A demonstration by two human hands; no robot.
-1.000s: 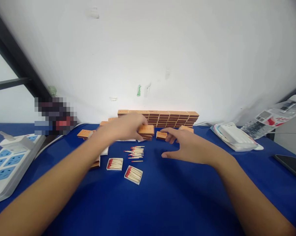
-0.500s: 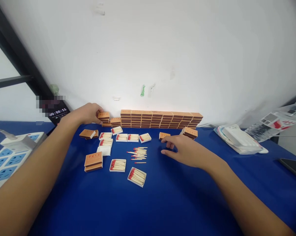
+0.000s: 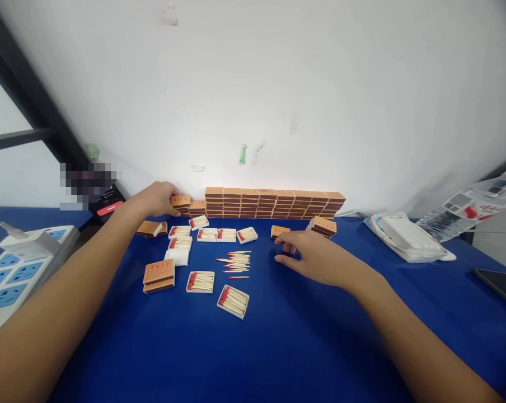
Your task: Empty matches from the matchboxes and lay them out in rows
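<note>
A long wall of stacked orange matchboxes (image 3: 273, 202) runs along the back of the blue table (image 3: 278, 347), against the white wall. My left hand (image 3: 154, 197) reaches to its left end and grips the top matchbox (image 3: 180, 199) of a short stack there. My right hand (image 3: 312, 254) rests on the table with fingers loosely spread, its fingertips touching a single orange matchbox (image 3: 280, 230). Several open trays of red-tipped matches (image 3: 207, 234) and a loose pile of matches (image 3: 235, 263) lie between my hands.
A white power strip (image 3: 15, 268) sits at the far left, a timer device (image 3: 106, 201) behind my left arm. More matchboxes (image 3: 158, 275) lie at the left, a small stack (image 3: 323, 225) at the right. Plastic-wrapped packages (image 3: 408, 235) and a dark phone (image 3: 496, 285) are at the right.
My left hand carried a matchbox from the table's middle back to the left end of the wall and holds it on the short stack. My right hand hardly moved.
</note>
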